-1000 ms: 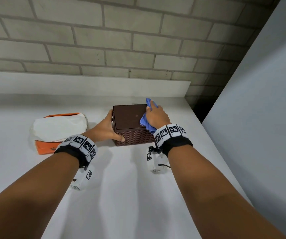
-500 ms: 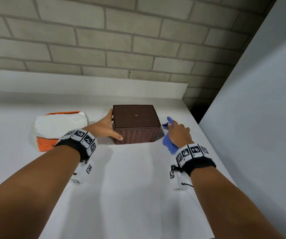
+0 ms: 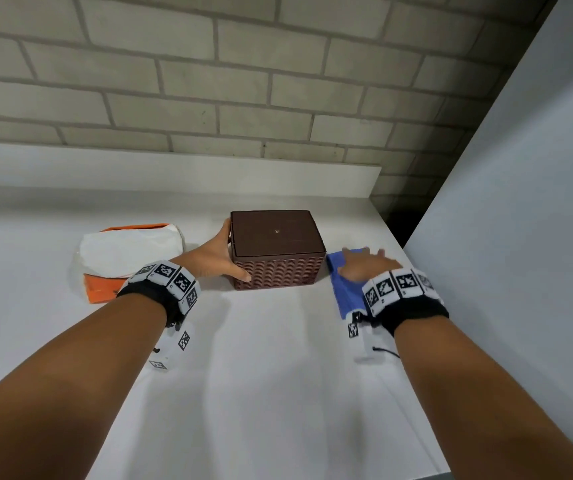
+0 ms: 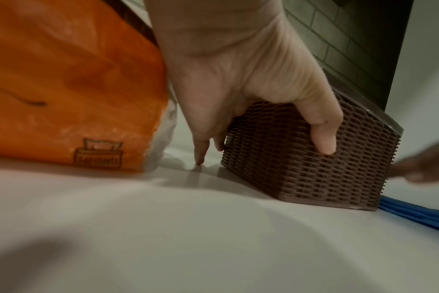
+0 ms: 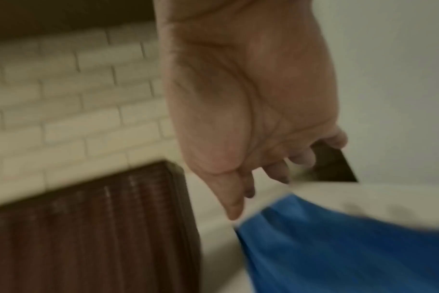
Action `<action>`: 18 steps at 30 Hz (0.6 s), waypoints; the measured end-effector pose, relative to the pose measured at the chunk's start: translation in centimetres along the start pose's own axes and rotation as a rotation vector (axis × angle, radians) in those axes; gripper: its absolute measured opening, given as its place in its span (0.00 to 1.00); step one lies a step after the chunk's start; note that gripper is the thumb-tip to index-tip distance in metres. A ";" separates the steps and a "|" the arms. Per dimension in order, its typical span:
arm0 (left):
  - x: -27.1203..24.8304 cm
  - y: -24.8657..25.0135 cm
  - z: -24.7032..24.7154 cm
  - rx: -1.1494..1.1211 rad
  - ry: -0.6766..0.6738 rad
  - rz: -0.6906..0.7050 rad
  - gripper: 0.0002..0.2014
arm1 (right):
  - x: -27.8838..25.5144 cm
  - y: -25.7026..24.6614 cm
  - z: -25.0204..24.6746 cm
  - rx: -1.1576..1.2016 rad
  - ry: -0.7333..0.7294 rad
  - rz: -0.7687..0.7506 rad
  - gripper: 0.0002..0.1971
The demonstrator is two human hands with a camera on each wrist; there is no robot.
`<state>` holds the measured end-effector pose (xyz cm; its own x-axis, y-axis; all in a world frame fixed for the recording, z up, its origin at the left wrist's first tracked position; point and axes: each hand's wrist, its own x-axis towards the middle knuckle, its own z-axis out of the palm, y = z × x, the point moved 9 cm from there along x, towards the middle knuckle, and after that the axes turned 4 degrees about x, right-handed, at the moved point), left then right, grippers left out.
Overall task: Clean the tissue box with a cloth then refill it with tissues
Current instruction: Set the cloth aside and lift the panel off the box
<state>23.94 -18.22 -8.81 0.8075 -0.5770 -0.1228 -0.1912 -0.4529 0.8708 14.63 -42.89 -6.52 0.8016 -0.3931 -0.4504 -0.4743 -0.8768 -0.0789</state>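
The brown woven tissue box (image 3: 276, 251) stands closed in the middle of the white table. My left hand (image 3: 224, 259) grips its left front corner, thumb (image 4: 323, 138) on the woven front (image 4: 301, 168) and fingers down the left side. The blue cloth (image 3: 342, 285) lies flat on the table just right of the box. My right hand (image 3: 364, 266) hovers over the cloth with fingers spread and holds nothing. In the right wrist view the relaxed fingers (image 5: 276, 170) hang above the cloth (image 5: 338, 247). An orange and white tissue pack (image 3: 129, 258) lies left of the box.
A brick wall with a white ledge (image 3: 174, 174) runs behind the table. A grey panel (image 3: 520, 202) closes off the right side, close to my right hand. The table's near half (image 3: 261, 393) is bare white surface. The tissue pack (image 4: 63, 89) sits right beside my left hand.
My right hand carried the blue cloth off the box's top, down to the table on the right, and let it go. The left hand kept its hold on the box.
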 end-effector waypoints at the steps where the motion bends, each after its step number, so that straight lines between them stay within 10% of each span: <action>1: 0.0 0.0 0.0 -0.001 -0.001 0.002 0.65 | -0.5 -1.1 -1.9 -0.028 0.037 -0.010 0.31; 8: 0.1 -0.3 0.1 0.011 0.000 -0.018 0.63 | -3.1 -13.6 -6.1 -0.135 0.074 -0.455 0.51; 18: 0.6 -0.5 0.2 -0.004 -0.025 0.020 0.63 | -1.4 -21.2 -1.3 -0.479 -0.067 -0.577 0.68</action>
<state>24.44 -18.45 -9.42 0.7895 -0.6025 -0.1167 -0.2050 -0.4382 0.8752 24.08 -24.12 -3.03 0.8440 0.1699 -0.5088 0.2372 -0.9689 0.0700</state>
